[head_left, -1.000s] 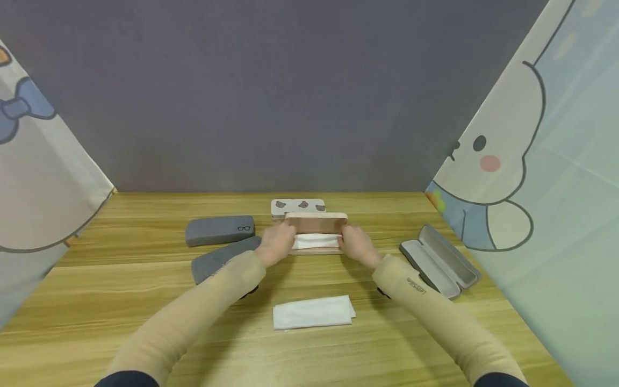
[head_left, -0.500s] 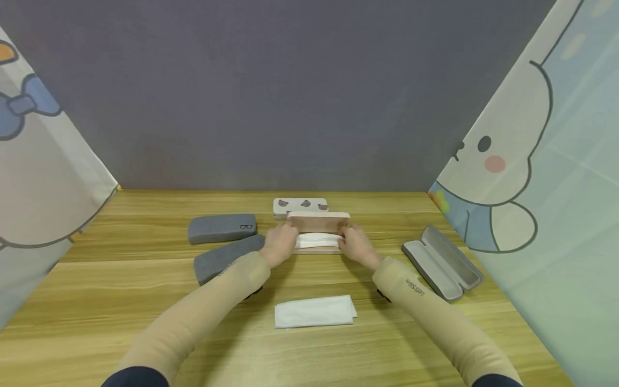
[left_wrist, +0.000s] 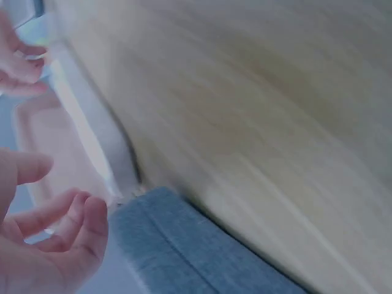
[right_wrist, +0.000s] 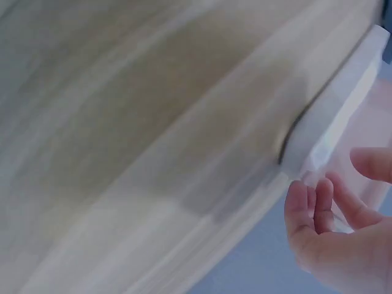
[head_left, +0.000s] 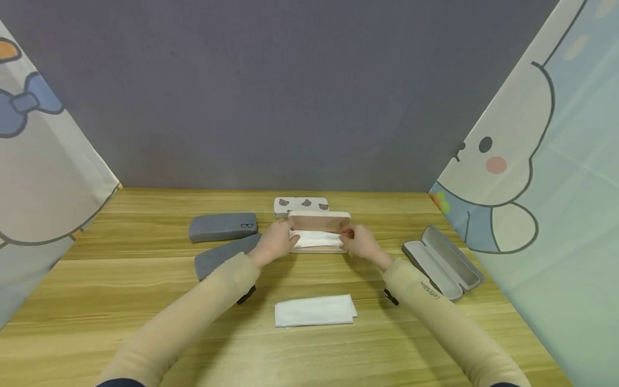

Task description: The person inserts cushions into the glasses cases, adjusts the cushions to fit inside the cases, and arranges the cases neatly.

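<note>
In the head view, an open pink glasses case (head_left: 319, 222) stands with its lid raised toward the back. A folded white cloth (head_left: 316, 239) lies in its lower half. My left hand (head_left: 273, 243) is at the case's left end, and the left wrist view shows its thumb apart from loosely bent fingers (left_wrist: 93, 223). At the right end is my right hand (head_left: 362, 243); in the right wrist view its thumb is also apart from the bent fingers (right_wrist: 299, 208). Neither hand appears to grip anything.
A second folded white cloth (head_left: 314, 312) lies on the wooden table (head_left: 309, 355) in front. Two grey cases (head_left: 222, 228) sit left, one partly behind the left arm. A bear-print case (head_left: 302, 204) is behind the pink one. An open grey case (head_left: 437, 264) stands right.
Both hands have loosened from the ends of the cloth and drawn slightly outward. The cloth stays in the pink case. The head view has shifted a little.
</note>
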The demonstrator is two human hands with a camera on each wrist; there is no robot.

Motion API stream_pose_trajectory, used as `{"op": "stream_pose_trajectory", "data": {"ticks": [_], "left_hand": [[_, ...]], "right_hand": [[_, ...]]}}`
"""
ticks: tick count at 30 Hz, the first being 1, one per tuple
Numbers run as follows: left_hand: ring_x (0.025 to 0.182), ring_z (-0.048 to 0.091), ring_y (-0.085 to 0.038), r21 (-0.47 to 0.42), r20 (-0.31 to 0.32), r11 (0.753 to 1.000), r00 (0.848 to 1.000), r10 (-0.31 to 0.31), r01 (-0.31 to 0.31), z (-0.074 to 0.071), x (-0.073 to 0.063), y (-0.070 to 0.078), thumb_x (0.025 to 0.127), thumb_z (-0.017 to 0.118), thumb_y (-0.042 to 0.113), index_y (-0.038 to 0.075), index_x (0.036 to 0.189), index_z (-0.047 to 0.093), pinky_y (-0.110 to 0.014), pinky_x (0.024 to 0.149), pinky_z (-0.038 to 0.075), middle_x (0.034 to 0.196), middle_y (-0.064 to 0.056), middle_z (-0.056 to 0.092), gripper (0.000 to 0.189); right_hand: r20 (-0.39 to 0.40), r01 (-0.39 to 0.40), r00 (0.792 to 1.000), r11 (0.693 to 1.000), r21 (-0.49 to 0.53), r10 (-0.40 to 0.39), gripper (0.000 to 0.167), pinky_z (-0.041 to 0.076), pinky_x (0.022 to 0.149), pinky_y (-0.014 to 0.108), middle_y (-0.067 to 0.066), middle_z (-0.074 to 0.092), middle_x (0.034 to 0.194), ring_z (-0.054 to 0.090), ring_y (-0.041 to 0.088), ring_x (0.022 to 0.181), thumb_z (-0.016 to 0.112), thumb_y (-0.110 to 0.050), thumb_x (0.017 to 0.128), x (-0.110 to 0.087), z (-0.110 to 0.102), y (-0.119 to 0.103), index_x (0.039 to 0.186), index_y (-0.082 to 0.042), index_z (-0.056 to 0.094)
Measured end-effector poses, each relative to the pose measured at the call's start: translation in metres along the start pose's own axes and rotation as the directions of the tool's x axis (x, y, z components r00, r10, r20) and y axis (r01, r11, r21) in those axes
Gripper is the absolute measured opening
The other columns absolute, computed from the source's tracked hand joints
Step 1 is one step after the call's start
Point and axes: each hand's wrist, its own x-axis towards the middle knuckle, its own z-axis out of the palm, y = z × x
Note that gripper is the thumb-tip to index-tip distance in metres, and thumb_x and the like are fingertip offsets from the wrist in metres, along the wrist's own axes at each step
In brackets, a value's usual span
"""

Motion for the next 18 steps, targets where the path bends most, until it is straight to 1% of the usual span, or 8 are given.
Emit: {"op": "stream_pose_trajectory", "data": {"ticks": [3, 6, 8, 10, 12, 13, 15, 18], "left_hand": [[0.051, 0.042, -0.012, -0.153, -0.001, 0.987, 0.999, -0.046, 0.046, -0.008, 0.001, -0.001, 0.096, 0.056, 0.022, 0.001, 0.088, 0.064, -0.024, 0.053, 0.038, 0.067, -0.004, 0.058, 0.025], [0.047, 0.028, -0.011, -0.301, 0.062, 0.938, 0.985, -0.162, 0.173, -0.015, 0.002, -0.001, 0.098, 0.051, 0.036, 0.008, 0.066, 0.049, -0.024, 0.049, 0.029, 0.053, 0.002, 0.037, 0.042], [0.055, 0.045, -0.015, -0.384, 0.132, 0.882, 0.962, -0.238, 0.272, -0.019, 0.002, -0.001, 0.098, 0.046, 0.045, 0.006, 0.075, 0.054, -0.025, 0.053, 0.04, 0.064, -0.004, 0.051, 0.047], [0.081, 0.057, -0.024, -0.483, 0.218, 0.798, 0.932, -0.29, 0.361, -0.022, 0.003, 0.0, 0.098, 0.042, 0.051, -0.002, 0.107, 0.06, -0.032, 0.072, 0.053, 0.102, -0.015, 0.064, 0.057], [0.109, 0.053, -0.03, -0.556, 0.293, 0.713, 0.903, -0.314, 0.428, -0.025, 0.003, 0.001, 0.098, 0.04, 0.054, -0.002, 0.142, 0.039, -0.04, 0.094, 0.05, 0.141, -0.02, 0.045, 0.071], [0.12, 0.047, -0.033, -0.584, 0.322, 0.674, 0.891, -0.319, 0.453, -0.026, 0.004, 0.002, 0.098, 0.039, 0.055, 0.001, 0.15, 0.024, -0.044, 0.102, 0.046, 0.153, -0.019, 0.03, 0.077], [0.114, 0.045, -0.032, -0.623, 0.377, 0.602, 0.866, -0.328, 0.499, -0.027, 0.006, 0.003, 0.099, 0.036, 0.055, 0.007, 0.154, 0.016, -0.045, 0.105, 0.043, 0.156, -0.018, 0.024, 0.076], [0.106, 0.044, -0.03, -0.647, 0.417, 0.534, 0.839, -0.35, 0.545, -0.027, 0.008, 0.005, 0.099, 0.033, 0.057, 0.012, 0.155, 0.016, -0.046, 0.104, 0.042, 0.152, -0.018, 0.028, 0.073]], "right_hand": [[0.01, -0.023, 1.0, 0.999, 0.032, 0.023, 0.031, 0.043, 0.056, 0.022, 0.018, 0.067, 0.091, 0.05, 0.01, 0.06, 0.055, -0.014, 0.095, -0.001, -0.006, -0.002, 0.115, 0.008, 0.063], [0.027, -0.081, 0.996, 0.995, 0.061, 0.08, 0.031, 0.037, 0.054, 0.022, 0.007, 0.061, 0.074, 0.042, 0.008, 0.057, 0.054, -0.022, 0.097, -0.002, -0.012, -0.004, 0.106, 0.006, 0.066], [0.053, -0.161, 0.986, 0.981, 0.11, 0.156, 0.033, 0.036, 0.052, 0.022, 0.002, 0.053, 0.067, 0.038, 0.008, 0.054, 0.054, -0.025, 0.098, -0.003, -0.015, -0.007, 0.101, 0.006, 0.065], [0.092, -0.257, 0.965, 0.952, 0.168, 0.245, 0.036, 0.041, 0.053, 0.024, 0.0, 0.048, 0.068, 0.04, 0.008, 0.055, 0.051, -0.028, 0.098, -0.004, -0.019, -0.01, 0.099, 0.006, 0.061], [0.135, -0.352, 0.935, 0.906, 0.237, 0.328, 0.04, 0.048, 0.059, 0.027, 0.002, 0.051, 0.076, 0.045, 0.009, 0.06, 0.05, -0.031, 0.099, -0.004, -0.022, -0.013, 0.108, 0.008, 0.057], [0.158, -0.39, 0.92, 0.881, 0.269, 0.359, 0.043, 0.051, 0.066, 0.03, 0.004, 0.053, 0.083, 0.049, 0.01, 0.065, 0.048, -0.032, 0.099, -0.004, -0.023, -0.015, 0.114, 0.008, 0.053], [0.199, -0.455, 0.89, 0.833, 0.315, 0.41, 0.051, 0.054, 0.077, 0.035, 0.007, 0.054, 0.093, 0.053, 0.011, 0.072, 0.045, -0.036, 0.101, -0.003, -0.025, -0.017, 0.125, 0.009, 0.046], [0.243, -0.52, 0.854, 0.774, 0.362, 0.46, 0.062, 0.052, 0.088, 0.04, 0.011, 0.055, 0.101, 0.055, 0.014, 0.077, 0.04, -0.042, 0.101, -0.001, -0.026, -0.017, 0.135, 0.01, 0.04]]}}
